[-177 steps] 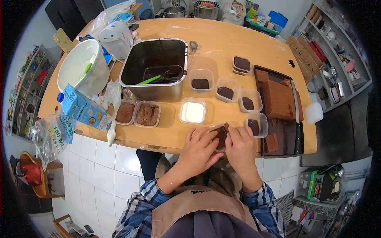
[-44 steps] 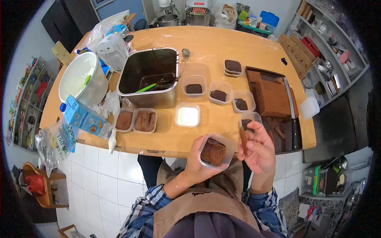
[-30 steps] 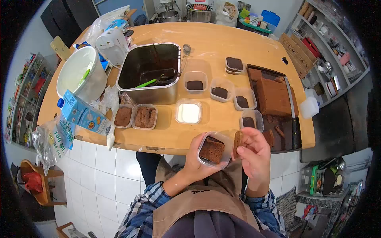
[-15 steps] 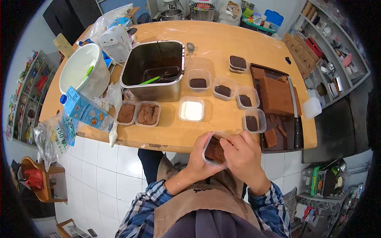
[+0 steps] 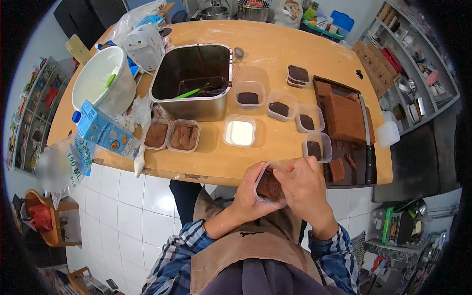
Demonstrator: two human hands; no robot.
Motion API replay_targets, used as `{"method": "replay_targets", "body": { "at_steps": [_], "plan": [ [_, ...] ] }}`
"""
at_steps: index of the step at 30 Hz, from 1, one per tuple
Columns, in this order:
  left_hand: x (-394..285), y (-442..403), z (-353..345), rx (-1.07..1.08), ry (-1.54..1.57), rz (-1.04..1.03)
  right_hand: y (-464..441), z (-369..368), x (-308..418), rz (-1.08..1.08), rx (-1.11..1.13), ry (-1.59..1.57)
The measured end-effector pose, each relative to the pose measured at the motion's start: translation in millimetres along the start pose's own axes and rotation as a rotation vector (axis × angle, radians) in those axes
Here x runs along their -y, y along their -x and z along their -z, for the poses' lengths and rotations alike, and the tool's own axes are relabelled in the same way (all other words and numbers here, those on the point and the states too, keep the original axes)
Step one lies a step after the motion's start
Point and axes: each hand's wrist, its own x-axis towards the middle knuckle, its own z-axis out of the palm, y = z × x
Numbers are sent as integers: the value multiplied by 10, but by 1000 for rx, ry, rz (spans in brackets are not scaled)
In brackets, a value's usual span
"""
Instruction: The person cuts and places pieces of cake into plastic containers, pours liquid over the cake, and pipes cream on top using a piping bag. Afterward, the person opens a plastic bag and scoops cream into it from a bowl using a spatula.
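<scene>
My left hand (image 5: pixel 247 197) is wrapped round a clear plastic cup (image 5: pixel 270 202), tilted over the table's front edge. Chocolate cake (image 5: pixel 268 188) fills much of the cup. Curled together, the fingers of my right hand (image 5: pixel 306 189) reach in over the cup's right side and touch the cake; whatever lies between their tips is hidden. Just beyond stands a cup with a dark layer (image 5: pixel 313 149). To the right, a baking tray (image 5: pixel 361 180) bears a large chocolate cake block (image 5: pixel 346 118), cut pieces (image 5: pixel 337 169) and a long knife (image 5: pixel 368 142).
Two cake-filled cups (image 5: pixel 184 136) and a cup of white cream (image 5: pixel 240 132) stand left of my hands. Behind them is a deep metal pan (image 5: pixel 191 108) with a green-handled utensil (image 5: pixel 188 93). A white bowl (image 5: pixel 103 78) and a blue carton (image 5: pixel 105 130) stand farther left.
Both hands and the cup have shifted slightly right in view. My right fingers have moved a little within the cup, over the cake. The things on the table keep their places.
</scene>
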Motion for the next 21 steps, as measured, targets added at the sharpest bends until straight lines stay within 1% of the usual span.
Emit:
{"method": "replay_targets", "body": {
  "at_steps": [2,5,8,11,14,17,21],
  "plan": [
    [-9,-22,19,12,-22,-9,15,23,-34,-16,-23,-11],
    [31,38,-11,8,54,82,81,33,-82,-72,-78,-111],
    [24,17,6,6,72,49,120,64,-78,-127,-74,-124],
    [11,7,12,8,47,31,116,103,-38,-120,-53,-137],
    [23,17,-12,-17,30,-6,109,98,-10,-142,-48,-98],
    [-55,-29,13,-2,-62,-12,82,76,14,-154,-27,-39],
    [-36,-3,-20,-18,-31,-18,92,33,6,-141,-2,-6]
  ]
}}
